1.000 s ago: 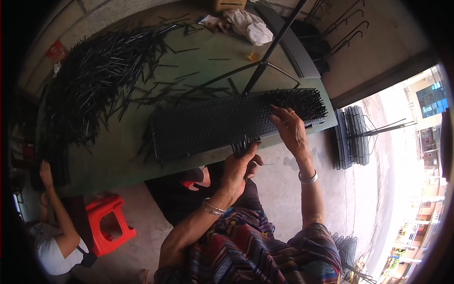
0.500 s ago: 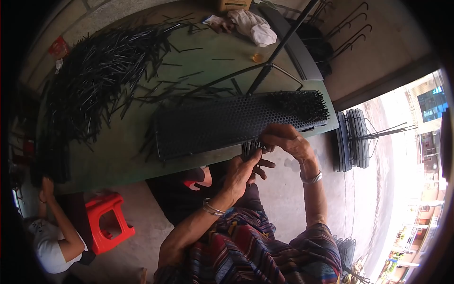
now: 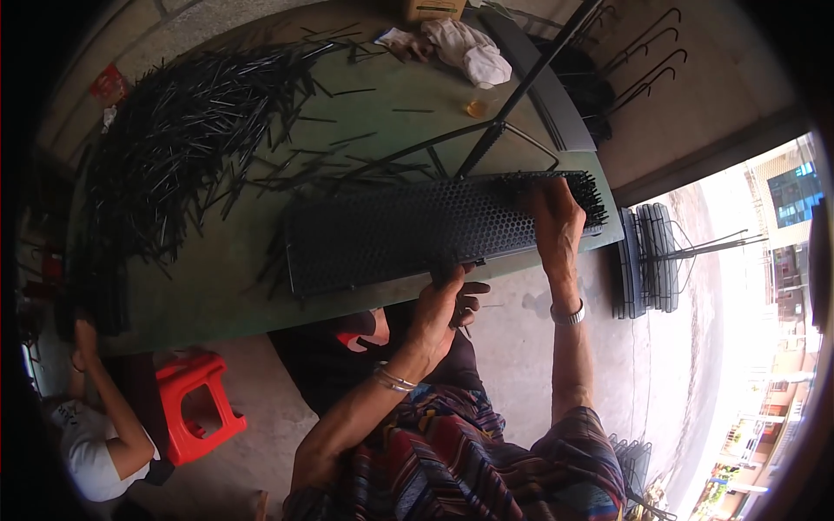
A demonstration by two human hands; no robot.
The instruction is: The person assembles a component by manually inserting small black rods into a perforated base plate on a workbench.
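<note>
Far edge of the surface (image 3: 217, 295): one brown cardboard box (image 3: 432, 9), cut off by the frame top; small red packet (image 3: 108, 84) beyond the far-left corner.

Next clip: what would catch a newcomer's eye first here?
The long black perforated panel at the table's near edge, with the right hand pressed on its bristled right end and the left hand gripping small dark pieces at its near rim. Then the big heap of black rods spread across the green table, far left.

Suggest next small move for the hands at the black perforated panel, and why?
Probably right hand seats another rod: it rests on the black perforated panel beside the filled rod cluster, while left hand grips thin black rods at the near edge; most holes look empty.
</note>
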